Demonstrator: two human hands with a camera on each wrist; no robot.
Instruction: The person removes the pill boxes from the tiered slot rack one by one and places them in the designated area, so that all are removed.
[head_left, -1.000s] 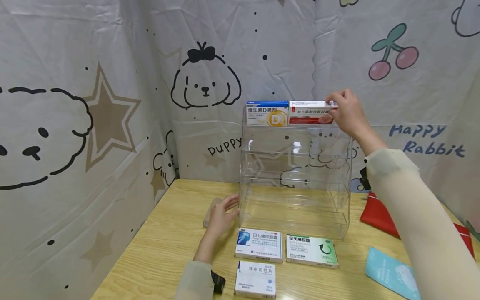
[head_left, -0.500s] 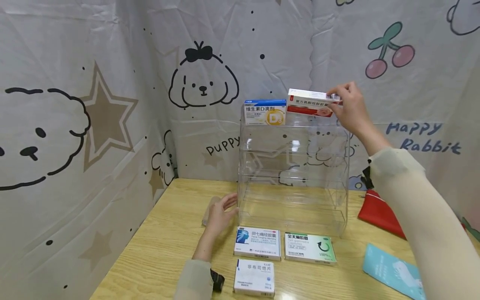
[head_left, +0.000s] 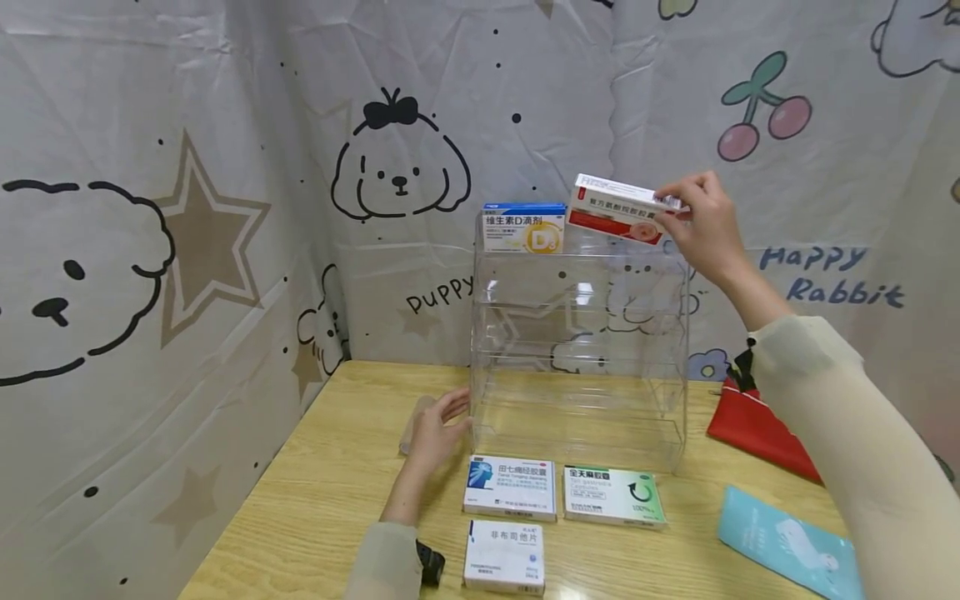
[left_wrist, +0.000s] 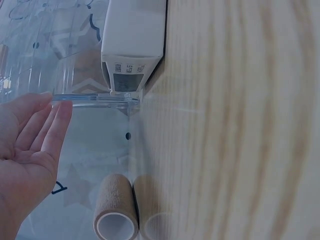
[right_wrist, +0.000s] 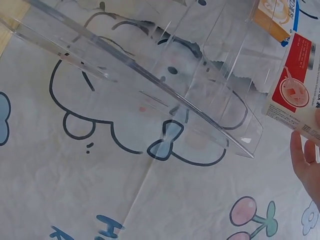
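A clear tiered display rack (head_left: 581,417) stands on the table. My right hand (head_left: 705,225) pinches the right end of a red-and-white medicine box (head_left: 618,212), which tilts down to the right at the rack's top tier. In the right wrist view the same medicine box (right_wrist: 295,82) is near the rack's top corner, with my fingers (right_wrist: 301,155) at its end. Beside it on the top tier sits a blue-and-white vitamin D box (head_left: 523,229). My left hand (head_left: 435,433) rests its fairly straight fingers against the rack's left side; the left wrist view shows the fingertips (left_wrist: 62,112) at the clear panel's edge.
In front of the rack lie a blue-and-white box (head_left: 510,486), a green-and-white box (head_left: 613,496) and a white box (head_left: 504,554). A brown roll (left_wrist: 115,205) is behind my left hand. To the right are a red pouch (head_left: 757,429) and a turquoise packet (head_left: 787,542).
My right hand has raised the red-and-white medicine box off its place on the top tier and tilted it, right end lower. My left hand stays at the rack's side.
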